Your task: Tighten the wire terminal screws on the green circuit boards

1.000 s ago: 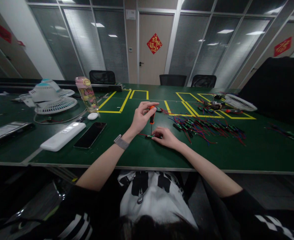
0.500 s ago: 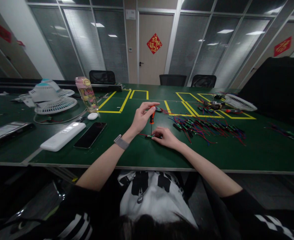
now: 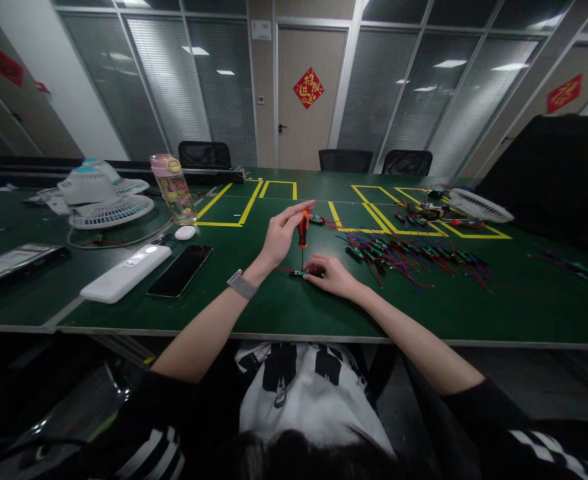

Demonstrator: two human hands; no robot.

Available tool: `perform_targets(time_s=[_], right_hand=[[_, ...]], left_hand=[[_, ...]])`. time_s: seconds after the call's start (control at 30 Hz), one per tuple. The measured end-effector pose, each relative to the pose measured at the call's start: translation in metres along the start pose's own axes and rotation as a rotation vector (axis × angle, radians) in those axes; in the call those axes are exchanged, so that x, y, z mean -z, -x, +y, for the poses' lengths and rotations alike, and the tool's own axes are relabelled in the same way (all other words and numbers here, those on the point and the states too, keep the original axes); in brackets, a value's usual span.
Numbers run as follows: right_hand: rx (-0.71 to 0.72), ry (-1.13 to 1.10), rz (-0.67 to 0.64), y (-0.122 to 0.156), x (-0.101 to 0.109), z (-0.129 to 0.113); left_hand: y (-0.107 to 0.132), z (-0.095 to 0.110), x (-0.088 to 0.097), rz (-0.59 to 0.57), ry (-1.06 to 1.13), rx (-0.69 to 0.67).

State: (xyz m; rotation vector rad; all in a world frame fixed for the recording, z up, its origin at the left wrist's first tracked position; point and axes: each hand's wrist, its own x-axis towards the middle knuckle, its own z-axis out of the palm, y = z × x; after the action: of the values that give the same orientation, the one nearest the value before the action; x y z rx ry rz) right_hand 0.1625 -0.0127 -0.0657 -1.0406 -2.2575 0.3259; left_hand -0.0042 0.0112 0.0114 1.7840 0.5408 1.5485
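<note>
My left hand (image 3: 280, 235) pinches an orange-handled screwdriver (image 3: 303, 233) and holds it upright, tip down on a small green circuit board (image 3: 300, 272) with red wires. My right hand (image 3: 335, 275) lies on the green table (image 3: 284, 303) and presses that board down with its fingertips. A grey watch sits on my left wrist (image 3: 243, 285).
A heap of small boards with red and blue wires (image 3: 414, 257) lies right of my hands. To the left lie a black phone (image 3: 180, 269), a white flat device (image 3: 126, 272), a white mouse (image 3: 185, 232), a pink-capped bottle (image 3: 173, 189) and fan parts (image 3: 105, 200). Another fan grille (image 3: 480, 205) lies at far right.
The screwdriver handle has turned a little between my left fingers and stands straighter. My right hand and the board have stayed put.
</note>
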Motion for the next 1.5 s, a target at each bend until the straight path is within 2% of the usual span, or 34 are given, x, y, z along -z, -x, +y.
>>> perform_targets(time_s=[0.1,0.27,0.5,0.73,0.93,1.13,1.33,1.4,1.5], right_hand=[[-0.001,-0.001,0.002,0.0002,-0.0006,0.0011],[-0.002,0.004,-0.002,0.0004,-0.0008,0.0019],[0.004,0.013,0.002,0.0003,0.0004,0.0002],[-0.003,0.02,-0.003,0.0003,-0.0002,0.0007],[-0.009,0.02,0.0,0.0,0.0001,-0.0003],[-0.019,0.016,-0.002,-0.0001,0.0013,-0.0024],[-0.012,0.004,0.005,-0.0005,0.0011,-0.0013],[-0.01,0.002,0.005,-0.0005,0.001,-0.0009],[-0.012,-0.005,-0.002,-0.0006,0.001,-0.001]], left_hand=[[0.0011,0.0018,-0.0016,-0.026,0.045,0.029],[0.0033,0.0044,-0.0022,0.042,-0.059,-0.011],[0.001,-0.0013,-0.0015,-0.02,0.042,0.024],[0.0013,-0.0049,-0.0022,0.134,-0.116,-0.017],[0.0007,-0.0039,-0.0025,0.065,0.0,-0.001],[0.0032,-0.0018,-0.0032,0.107,-0.111,-0.047],[0.002,-0.0024,-0.0029,-0.022,0.01,-0.032],[0.0036,-0.0017,-0.0042,0.01,-0.027,-0.033],[0.0059,-0.0004,-0.0054,0.12,-0.181,-0.107]])
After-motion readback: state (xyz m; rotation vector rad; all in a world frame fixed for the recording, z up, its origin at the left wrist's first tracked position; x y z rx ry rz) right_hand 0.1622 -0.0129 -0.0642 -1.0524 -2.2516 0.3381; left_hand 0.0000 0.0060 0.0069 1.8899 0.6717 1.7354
